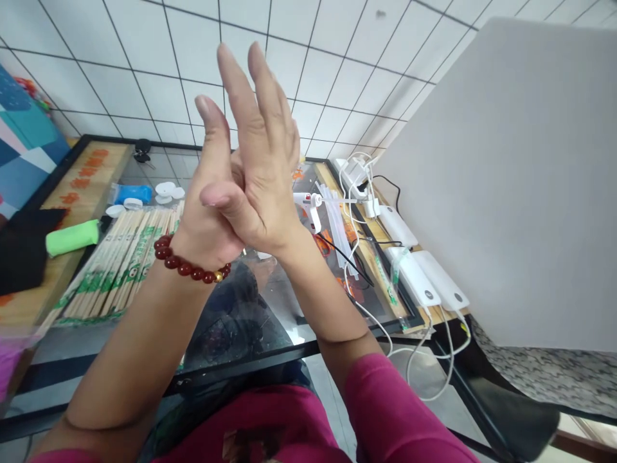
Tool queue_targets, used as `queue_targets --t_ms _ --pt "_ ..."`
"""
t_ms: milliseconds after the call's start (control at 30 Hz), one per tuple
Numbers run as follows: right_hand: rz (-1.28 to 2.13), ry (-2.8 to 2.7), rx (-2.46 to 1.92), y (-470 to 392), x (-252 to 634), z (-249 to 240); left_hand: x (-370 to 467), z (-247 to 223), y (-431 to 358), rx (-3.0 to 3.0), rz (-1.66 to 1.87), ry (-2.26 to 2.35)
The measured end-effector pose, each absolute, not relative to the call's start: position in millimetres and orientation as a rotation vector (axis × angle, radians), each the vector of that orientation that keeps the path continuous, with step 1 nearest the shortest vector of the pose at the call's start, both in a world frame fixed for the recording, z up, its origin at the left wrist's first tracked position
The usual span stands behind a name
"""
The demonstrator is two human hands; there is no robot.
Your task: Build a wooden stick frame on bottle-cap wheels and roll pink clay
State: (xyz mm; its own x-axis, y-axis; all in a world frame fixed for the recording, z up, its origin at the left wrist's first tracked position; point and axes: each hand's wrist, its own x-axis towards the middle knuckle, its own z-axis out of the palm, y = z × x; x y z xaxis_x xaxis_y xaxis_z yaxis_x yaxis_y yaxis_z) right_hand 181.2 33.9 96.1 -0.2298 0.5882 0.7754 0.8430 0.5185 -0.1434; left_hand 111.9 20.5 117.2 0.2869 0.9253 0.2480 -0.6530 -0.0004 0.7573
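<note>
My left hand (205, 212), with a dark red bead bracelet at its wrist, is raised above the glass table. Its thumb points up, and its other fingers are mostly hidden behind my right hand. Palm to palm, my right hand (267, 148) presses against it, fingers stretched upward and thumb laid across the left palm. I see nothing held between the palms. Below and left of the hands lies a plastic-wrapped bundle of chopsticks (125, 257). A white glue gun (309, 209) rests to the right, beside clear glue sticks (337, 225).
Several white discs (166, 191), a blue packet (132, 193) and a green packet (72, 238) lie at the left. Keys (143, 151) sit at the back. White boxes (413, 276) with cables (450, 360) line the right edge. A tiled wall (144, 38) stands behind.
</note>
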Motion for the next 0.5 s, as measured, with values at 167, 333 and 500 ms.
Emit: queue_targets --t_ms 167,333,500 --pt "-0.576 -1.840 -1.340 30 187 102 107 111 18 0.723 1.120 0.272" --pt "-0.484 -1.911 -1.204 33 177 97 100 124 22 0.613 1.186 0.404" --pt "-0.325 -1.846 -1.145 34 182 96 118 109 27 0.579 1.243 0.178"
